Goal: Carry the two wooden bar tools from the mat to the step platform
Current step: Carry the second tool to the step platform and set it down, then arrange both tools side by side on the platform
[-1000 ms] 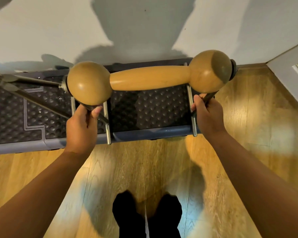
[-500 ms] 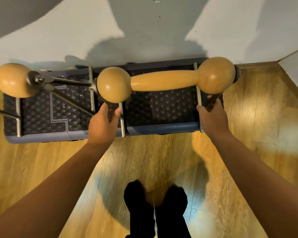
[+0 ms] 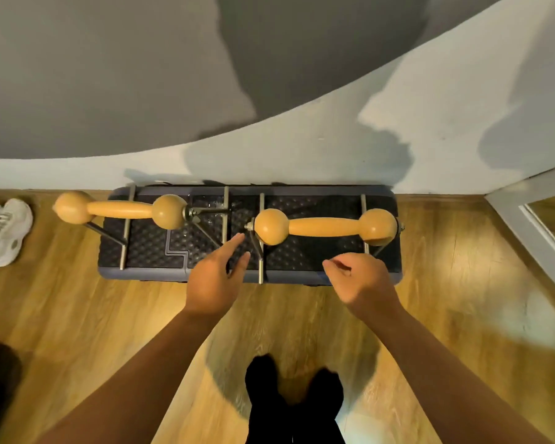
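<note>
Two wooden bar tools with ball ends and metal legs stand on the dark studded step platform point(image 3: 302, 251) against the wall. The right bar tool point(image 3: 326, 227) rests fully on the platform's right half. The left bar tool point(image 3: 121, 209) stands on the left half, its left ball overhanging the floor. My left hand point(image 3: 217, 277) hovers just in front of the platform, fingers spread, holding nothing. My right hand point(image 3: 362, 282) hangs near the platform's front right, fingers loosely curled and empty, below the right bar tool.
Wooden floor runs in front of the platform, where my dark-socked feet point(image 3: 293, 392) stand. A pair of white trainers point(image 3: 4, 232) lies at the far left. A white door frame point(image 3: 532, 216) angles in at the right. The wall is directly behind the platform.
Both hands have let go of the right bar tool, which now stands on the platform. The hands have drawn back towards me, and the view has pulled away and up.
</note>
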